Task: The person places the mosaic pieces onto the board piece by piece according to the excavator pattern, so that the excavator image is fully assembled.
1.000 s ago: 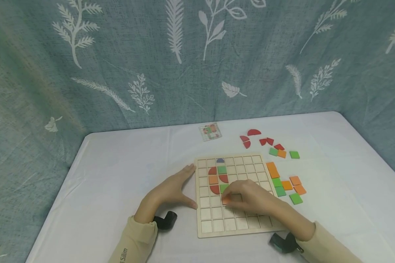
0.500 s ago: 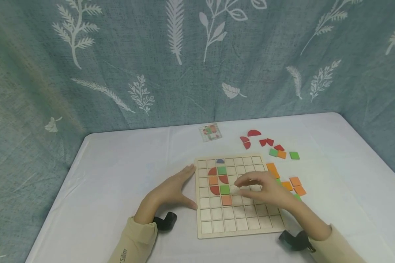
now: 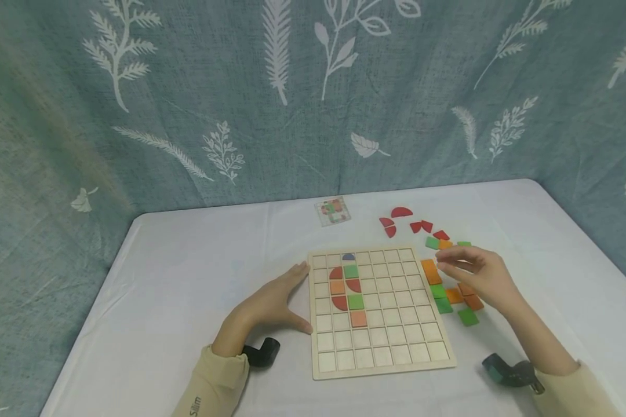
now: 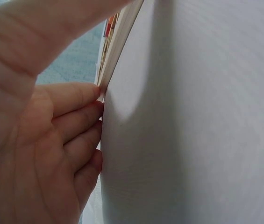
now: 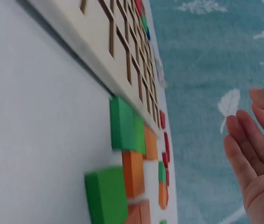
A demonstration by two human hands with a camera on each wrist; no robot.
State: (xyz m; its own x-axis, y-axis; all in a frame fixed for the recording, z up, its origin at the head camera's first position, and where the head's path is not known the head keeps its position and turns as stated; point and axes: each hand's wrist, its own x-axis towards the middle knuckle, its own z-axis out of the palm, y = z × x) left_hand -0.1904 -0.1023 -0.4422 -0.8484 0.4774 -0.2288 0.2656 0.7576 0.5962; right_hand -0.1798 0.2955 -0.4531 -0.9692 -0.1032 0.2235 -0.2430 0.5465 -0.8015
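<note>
A wooden grid board [image 3: 396,333] lies on the white table. Some of its squares hold tiles: a blue half-round, red quarter-rounds, green squares and orange squares, the nearest an orange square tile [image 3: 359,318]. My left hand [image 3: 273,298] rests at the board's left edge, thumb and fingertips touching it; the left wrist view shows the fingers [image 4: 78,100] against that edge. To the right of the board, my right hand [image 3: 477,272] hovers over loose green and orange tiles. Its fingers are loosely bent with nothing between them, and in the right wrist view the hand [image 5: 258,154] is above the tiles.
Loose tiles lie along the board's right side, among them an orange rectangle [image 3: 431,272] and a green square [image 3: 468,316]. Red pieces [image 3: 401,212] are scattered behind the board. A small pattern card [image 3: 332,211] lies near the back edge, before a leafy curtain [image 3: 292,145].
My right hand has let go of the orange square tile on the board and moved right, off the board and over the loose tiles. My left hand has stayed in place.
</note>
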